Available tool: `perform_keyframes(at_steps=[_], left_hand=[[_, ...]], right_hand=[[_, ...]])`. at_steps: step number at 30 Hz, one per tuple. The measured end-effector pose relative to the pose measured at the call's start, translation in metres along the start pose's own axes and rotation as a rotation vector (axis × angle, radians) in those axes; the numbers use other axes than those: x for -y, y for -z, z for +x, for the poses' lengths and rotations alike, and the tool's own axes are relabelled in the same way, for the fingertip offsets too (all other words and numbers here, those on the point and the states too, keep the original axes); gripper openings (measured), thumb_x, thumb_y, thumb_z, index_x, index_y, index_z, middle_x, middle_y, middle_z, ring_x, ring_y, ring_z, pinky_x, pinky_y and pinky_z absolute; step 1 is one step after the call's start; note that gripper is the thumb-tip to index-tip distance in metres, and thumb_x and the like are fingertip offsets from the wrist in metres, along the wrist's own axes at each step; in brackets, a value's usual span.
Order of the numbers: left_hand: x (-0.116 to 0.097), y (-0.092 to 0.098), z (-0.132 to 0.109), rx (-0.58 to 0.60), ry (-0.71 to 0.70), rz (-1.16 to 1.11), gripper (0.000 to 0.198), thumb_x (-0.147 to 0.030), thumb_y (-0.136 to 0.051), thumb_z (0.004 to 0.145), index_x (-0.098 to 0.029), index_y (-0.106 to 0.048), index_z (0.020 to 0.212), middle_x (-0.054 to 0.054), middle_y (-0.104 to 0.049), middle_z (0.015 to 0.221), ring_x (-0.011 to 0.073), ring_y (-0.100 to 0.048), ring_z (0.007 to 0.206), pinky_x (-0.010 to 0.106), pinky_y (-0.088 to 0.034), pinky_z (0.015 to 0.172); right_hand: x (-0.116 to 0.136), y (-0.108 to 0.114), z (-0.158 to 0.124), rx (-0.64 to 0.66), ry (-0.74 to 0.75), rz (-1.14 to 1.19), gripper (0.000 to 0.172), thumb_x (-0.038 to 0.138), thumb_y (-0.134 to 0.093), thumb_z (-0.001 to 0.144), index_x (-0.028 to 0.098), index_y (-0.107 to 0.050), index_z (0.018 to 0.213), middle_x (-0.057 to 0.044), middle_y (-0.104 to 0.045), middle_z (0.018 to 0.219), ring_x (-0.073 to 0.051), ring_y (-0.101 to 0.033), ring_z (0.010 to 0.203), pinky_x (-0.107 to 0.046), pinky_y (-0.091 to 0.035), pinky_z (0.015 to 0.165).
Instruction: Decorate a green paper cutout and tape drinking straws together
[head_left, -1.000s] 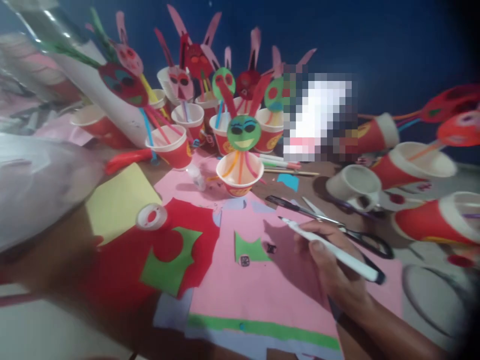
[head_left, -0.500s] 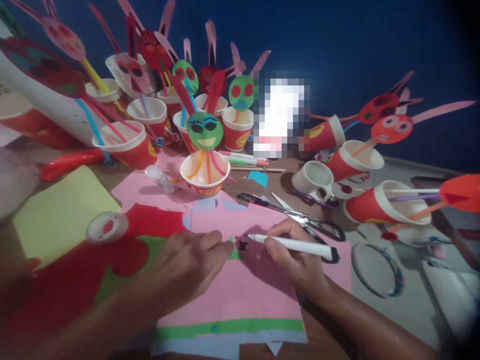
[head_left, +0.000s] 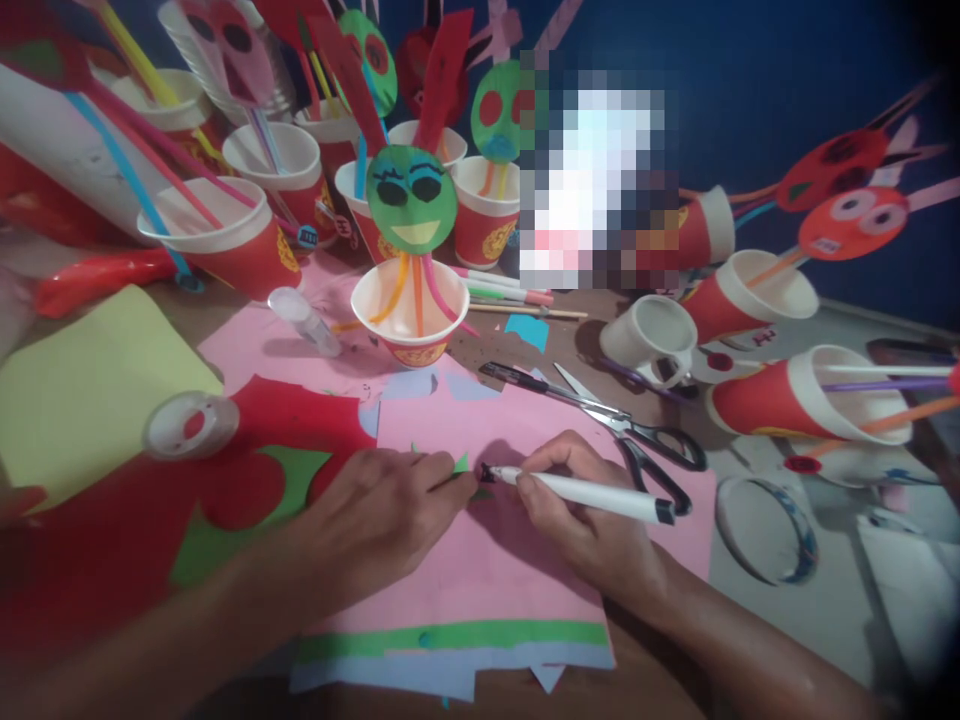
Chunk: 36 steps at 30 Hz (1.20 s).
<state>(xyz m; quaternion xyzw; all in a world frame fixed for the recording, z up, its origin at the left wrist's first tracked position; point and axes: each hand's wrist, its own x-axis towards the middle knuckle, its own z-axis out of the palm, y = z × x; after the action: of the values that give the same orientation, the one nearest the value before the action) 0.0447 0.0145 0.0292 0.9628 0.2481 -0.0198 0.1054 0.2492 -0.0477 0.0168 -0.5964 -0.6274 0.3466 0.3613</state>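
Note:
My right hand point(head_left: 581, 510) grips a white marker point(head_left: 585, 494), whose black tip touches a pink paper sheet point(head_left: 525, 590) beside a small green paper piece point(head_left: 459, 464). My left hand point(head_left: 375, 515) lies on the pink sheet with its fingers curled, and the fingertips press on the green piece. Just beyond the hands stands a red paper cup point(head_left: 409, 320) with a green paper face point(head_left: 411, 200) on straws.
Scissors point(head_left: 630, 430) and a black pen point(head_left: 525, 382) lie past my right hand. Several red cups with paper faces crowd the back and right. A glue tube point(head_left: 304, 318), a tape roll point(head_left: 187, 425), yellow paper point(head_left: 82, 390) and red paper point(head_left: 97, 530) lie left. A tape ring point(head_left: 765, 530) is right.
My left hand came in from the left onto the green piece. My right hand lowered the marker until its tip met the paper. The view tilted down.

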Motion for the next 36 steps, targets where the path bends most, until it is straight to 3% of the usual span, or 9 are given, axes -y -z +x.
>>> perform_keyframes(at_steps=[7, 12, 25, 29, 36], left_hand=[[0.003, -0.011, -0.003, -0.087, -0.009, 0.001, 0.025, -0.014, -0.042, 0.09, -0.023, -0.056, 0.107, -0.003, -0.052, 0.073, 0.01, -0.048, 0.058, 0.026, -0.031, 0.052], [0.004, -0.013, -0.004, -0.064, -0.034, 0.016, 0.03, -0.016, -0.043, 0.091, -0.024, -0.051, 0.118, -0.002, -0.055, 0.078, 0.0112, -0.05, 0.06, 0.027, -0.03, 0.053], [0.004, -0.014, -0.004, 0.001, 0.008, -0.062, 0.02, -0.016, -0.043, 0.091, -0.028, -0.052, 0.106, -0.005, -0.052, 0.076, 0.0143, -0.051, 0.062, 0.032, -0.028, 0.055], [0.003, -0.009, -0.003, 0.0, 0.012, -0.065, 0.02, -0.018, -0.044, 0.092, -0.028, -0.053, 0.106, -0.004, -0.052, 0.076, 0.0143, -0.051, 0.062, 0.032, -0.029, 0.055], [0.001, 0.01, 0.002, 0.141, 0.018, -0.1, 0.023, -0.014, -0.041, 0.093, -0.025, -0.058, 0.105, -0.002, -0.055, 0.079, 0.0137, -0.055, 0.066, 0.031, -0.031, 0.055]], right_hand=[[0.003, -0.001, 0.003, -0.008, 0.038, -0.067, 0.007, 0.022, -0.054, 0.085, 0.019, -0.051, 0.079, 0.006, -0.055, 0.052, -0.009, -0.049, 0.041, -0.019, -0.037, 0.04], [0.004, -0.002, 0.004, -0.03, 0.047, -0.145, 0.009, 0.021, -0.054, 0.085, 0.019, -0.05, 0.077, 0.007, -0.052, 0.049, -0.007, -0.044, 0.038, -0.018, -0.034, 0.038], [0.01, -0.005, 0.007, -0.073, 0.069, -0.244, 0.009, 0.017, -0.056, 0.081, 0.017, -0.052, 0.072, 0.007, -0.052, 0.046, -0.006, -0.045, 0.034, -0.016, -0.035, 0.037], [0.01, -0.004, 0.006, -0.058, 0.083, -0.237, 0.009, 0.016, -0.056, 0.08, 0.017, -0.052, 0.072, 0.006, -0.054, 0.046, -0.006, -0.047, 0.035, -0.015, -0.038, 0.039], [0.008, -0.003, 0.005, -0.027, 0.084, -0.223, 0.01, 0.018, -0.056, 0.08, 0.018, -0.052, 0.071, 0.004, -0.057, 0.046, -0.007, -0.049, 0.035, -0.016, -0.037, 0.037]])
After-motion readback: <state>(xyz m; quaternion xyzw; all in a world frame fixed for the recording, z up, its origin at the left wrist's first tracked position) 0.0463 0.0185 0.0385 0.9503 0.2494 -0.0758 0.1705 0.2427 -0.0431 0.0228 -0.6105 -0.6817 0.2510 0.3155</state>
